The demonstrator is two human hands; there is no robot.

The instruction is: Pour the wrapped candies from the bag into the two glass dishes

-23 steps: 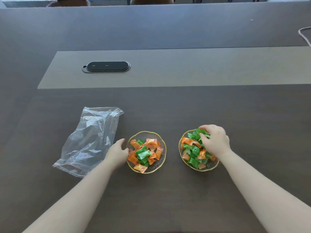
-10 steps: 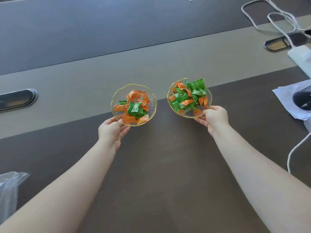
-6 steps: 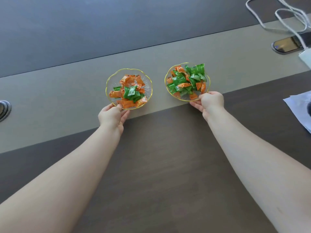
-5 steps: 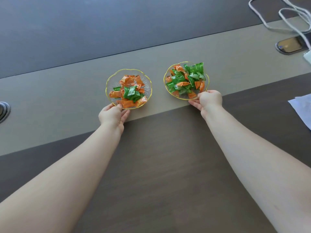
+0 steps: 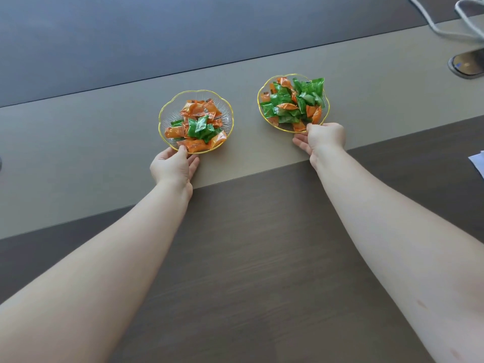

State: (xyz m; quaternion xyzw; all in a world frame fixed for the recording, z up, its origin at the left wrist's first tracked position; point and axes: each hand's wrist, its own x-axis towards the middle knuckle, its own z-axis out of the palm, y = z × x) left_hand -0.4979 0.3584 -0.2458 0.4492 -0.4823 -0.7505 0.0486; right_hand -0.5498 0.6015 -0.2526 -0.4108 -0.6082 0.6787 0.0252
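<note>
Two gold-rimmed glass dishes rest on the tan centre strip of the table. The left dish (image 5: pixel 167 117) holds mostly orange wrapped candies (image 5: pixel 197 125) with a few green ones. The right dish (image 5: pixel 263 96) holds a fuller heap of green and orange candies (image 5: pixel 293 102). My left hand (image 5: pixel 172 166) pinches the near rim of the left dish, thumb on top, fingers underneath. Gripping the near rim of the right dish the same way is my right hand (image 5: pixel 323 138). The plastic bag is out of view.
The tan strip (image 5: pixel 78 142) runs across the dark wood table (image 5: pixel 248 258). White cables (image 5: pixel 450 19) and an oval table socket (image 5: pixel 466 65) lie at the far right. A white paper corner (image 5: pixel 478 163) shows at the right edge.
Both hands have carried the dishes away from the bag and forward onto the tan strip. In the last half second the dishes have hardly moved and the grips are unchanged.
</note>
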